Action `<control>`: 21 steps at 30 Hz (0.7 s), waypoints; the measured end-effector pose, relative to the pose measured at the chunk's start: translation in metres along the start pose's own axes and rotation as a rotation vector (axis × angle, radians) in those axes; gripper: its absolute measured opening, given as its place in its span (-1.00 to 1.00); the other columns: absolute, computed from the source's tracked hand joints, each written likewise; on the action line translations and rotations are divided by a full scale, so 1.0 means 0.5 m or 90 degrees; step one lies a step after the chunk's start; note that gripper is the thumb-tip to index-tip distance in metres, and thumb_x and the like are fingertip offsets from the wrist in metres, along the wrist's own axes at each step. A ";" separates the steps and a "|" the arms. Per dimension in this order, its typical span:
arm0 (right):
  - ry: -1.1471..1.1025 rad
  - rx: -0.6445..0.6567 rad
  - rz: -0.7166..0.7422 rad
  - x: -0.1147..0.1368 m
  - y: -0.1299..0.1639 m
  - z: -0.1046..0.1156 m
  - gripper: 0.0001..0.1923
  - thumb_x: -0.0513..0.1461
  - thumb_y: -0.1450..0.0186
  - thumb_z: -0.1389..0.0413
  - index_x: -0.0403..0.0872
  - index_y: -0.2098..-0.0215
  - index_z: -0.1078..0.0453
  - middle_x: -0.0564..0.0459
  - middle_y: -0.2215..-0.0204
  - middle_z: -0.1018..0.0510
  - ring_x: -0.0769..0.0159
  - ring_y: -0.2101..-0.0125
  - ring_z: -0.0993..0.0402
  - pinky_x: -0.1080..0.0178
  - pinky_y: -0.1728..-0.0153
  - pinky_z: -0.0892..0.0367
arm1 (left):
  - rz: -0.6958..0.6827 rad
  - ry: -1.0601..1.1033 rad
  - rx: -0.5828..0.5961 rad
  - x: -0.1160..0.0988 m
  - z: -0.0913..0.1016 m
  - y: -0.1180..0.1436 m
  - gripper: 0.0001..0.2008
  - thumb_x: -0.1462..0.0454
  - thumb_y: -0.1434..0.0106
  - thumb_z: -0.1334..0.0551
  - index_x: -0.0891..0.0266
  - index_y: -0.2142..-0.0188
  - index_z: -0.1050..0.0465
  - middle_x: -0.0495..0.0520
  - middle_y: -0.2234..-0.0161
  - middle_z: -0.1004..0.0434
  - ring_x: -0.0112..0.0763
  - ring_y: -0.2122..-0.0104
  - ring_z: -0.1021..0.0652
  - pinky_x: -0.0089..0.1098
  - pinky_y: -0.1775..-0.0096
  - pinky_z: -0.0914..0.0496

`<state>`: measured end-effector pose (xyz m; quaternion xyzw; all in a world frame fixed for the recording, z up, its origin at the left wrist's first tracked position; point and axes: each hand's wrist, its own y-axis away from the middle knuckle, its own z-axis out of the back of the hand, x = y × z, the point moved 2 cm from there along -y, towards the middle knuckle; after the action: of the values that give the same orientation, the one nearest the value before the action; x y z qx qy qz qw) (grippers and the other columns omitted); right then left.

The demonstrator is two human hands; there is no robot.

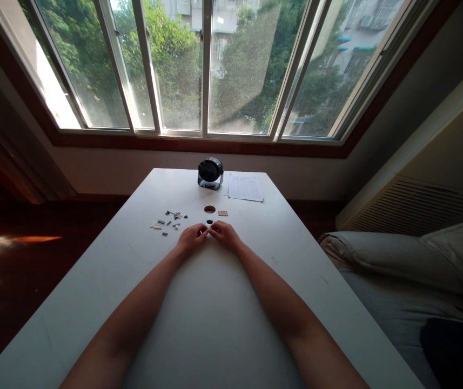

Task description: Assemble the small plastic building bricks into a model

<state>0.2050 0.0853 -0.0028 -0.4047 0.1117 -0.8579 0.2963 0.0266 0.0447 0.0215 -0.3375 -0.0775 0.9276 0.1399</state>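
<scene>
I have both hands out in front of me on the white table (93, 281), forearms stretched forward and meeting at the fingertips. My left hand (191, 238) and my right hand (225, 234) pinch together on one tiny light-coloured piece (208, 229), held between the tips of both hands just above the tabletop. The fingers of each hand are curled in and closed on it; the piece is so small that I cannot tell its shape or which fingers bear on it.

Just beyond the pinch, nearly touching my fingertips, lies a small dark round part (209, 221). A little further out from the grip sits a brown round disc (209, 209), and just to the right of that a small tan studded plate (222, 213). Off to the left of my left hand, and slightly ahead of it, a scatter of small dark and pale pieces (167, 220) is spread over the table, none of them touching my hand.

Well beyond the grip, near the far edge of the table, a black round desk fan (210, 172) stands on its base, and a printed sheet of paper (245, 187) lies flat just to the right of it. Past the table a wide window (207, 65) shows trees and buildings. Far to the right of my right arm a pale cushion (401, 254) rests beside the table.
</scene>
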 end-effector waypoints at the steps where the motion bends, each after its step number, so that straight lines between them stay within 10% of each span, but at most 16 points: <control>1: 0.001 0.000 0.000 0.000 0.000 0.000 -0.79 -0.08 -0.30 -0.14 -0.04 0.30 -0.47 0.05 0.37 -0.49 0.34 0.39 -0.34 0.31 0.31 -0.24 | 0.002 0.001 0.000 0.000 0.000 0.000 -0.75 0.12 -0.28 -0.13 0.13 0.20 -0.52 0.04 0.29 -0.59 -0.37 0.30 -0.51 -0.42 0.27 -0.33; 21: 0.012 0.010 0.000 0.006 0.000 0.004 -0.80 -0.09 -0.30 -0.14 -0.05 0.30 -0.47 0.05 0.37 -0.48 0.34 0.37 -0.35 0.30 0.30 -0.25 | 0.005 -0.013 0.007 0.007 -0.006 -0.002 -0.75 0.11 -0.28 -0.14 0.12 0.18 -0.52 0.03 0.28 -0.59 -0.39 0.31 -0.51 -0.44 0.27 -0.32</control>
<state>0.2049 0.0835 0.0003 -0.3945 0.1079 -0.8624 0.2983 0.0261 0.0468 0.0175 -0.3275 -0.0728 0.9321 0.1369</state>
